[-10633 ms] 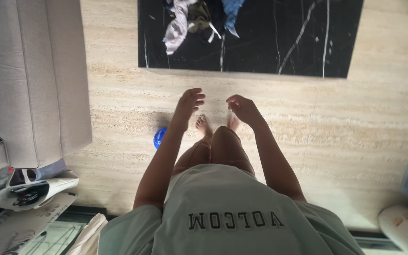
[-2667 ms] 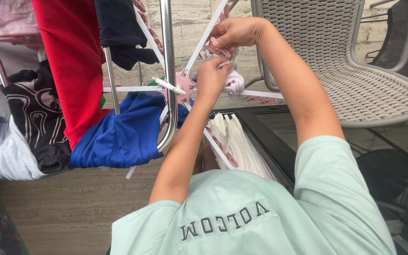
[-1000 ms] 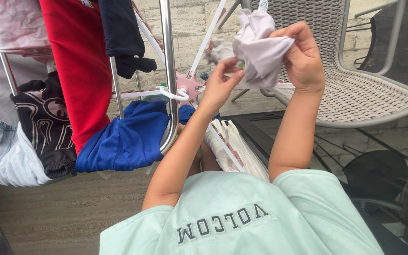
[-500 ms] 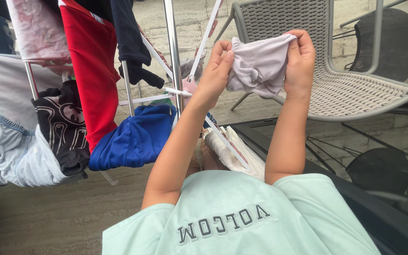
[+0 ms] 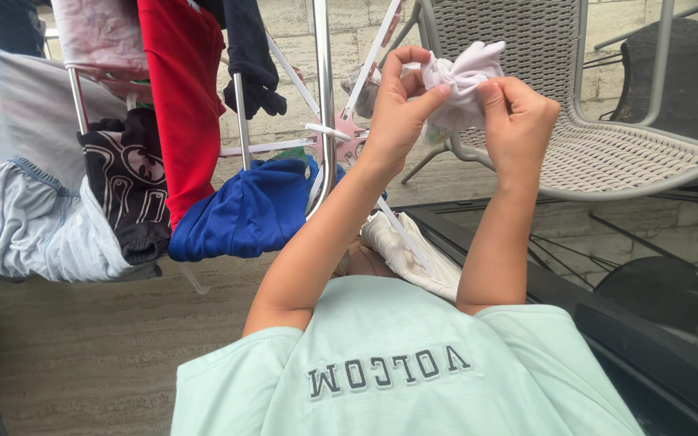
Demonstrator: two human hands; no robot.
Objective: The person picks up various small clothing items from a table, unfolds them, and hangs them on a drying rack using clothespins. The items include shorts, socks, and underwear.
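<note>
Both my hands are raised in front of me and grip one small pale lilac cloth (image 5: 466, 69), bunched between them. My left hand (image 5: 401, 109) pinches its left side with thumb and fingers. My right hand (image 5: 519, 121) holds the right side. Just behind the cloth is a white peg hanger with a pink hub (image 5: 349, 133) and thin white arms. It hangs on a chrome rack pole (image 5: 323, 105). A white folded fabric (image 5: 401, 254) lies below my arms.
The drying rack on the left carries a red garment (image 5: 179, 89), a blue one (image 5: 244, 214), a black patterned piece (image 5: 127, 190), a dark sock (image 5: 252, 64) and a pale blue item (image 5: 34, 234). A grey woven chair (image 5: 599, 153) and a dark glass table (image 5: 648, 323) stand on the right.
The cloth came off the peg hanger. Half a second ago I held it stretched wide; now it is gathered into a tighter bunch and my hands are closer together.
</note>
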